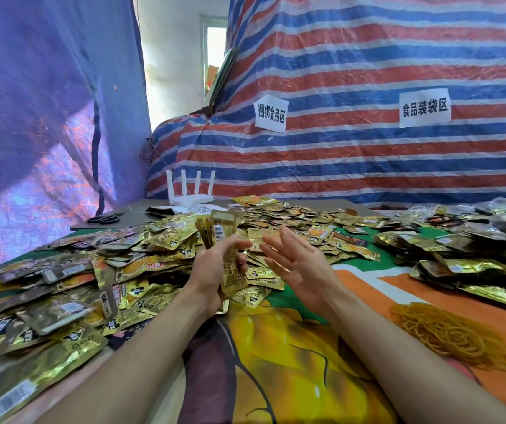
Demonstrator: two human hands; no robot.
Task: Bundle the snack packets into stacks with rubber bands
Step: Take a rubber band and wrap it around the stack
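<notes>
Left hand (211,270): grips upright packet stack (221,232). Right hand (299,264): fingers spread, empty. Advice: square edges with flat palm before fetching rubber bands (447,335).

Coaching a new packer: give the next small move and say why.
Probably reach the right hand to the rubber bands and take one: it is open and empty, while the left hand grips an upright stack with no band visible.

A person's 2 bare arms
Left hand (211,270), right hand (300,264), left forearm (141,341) and right forearm (398,347) are all uncovered.
</notes>
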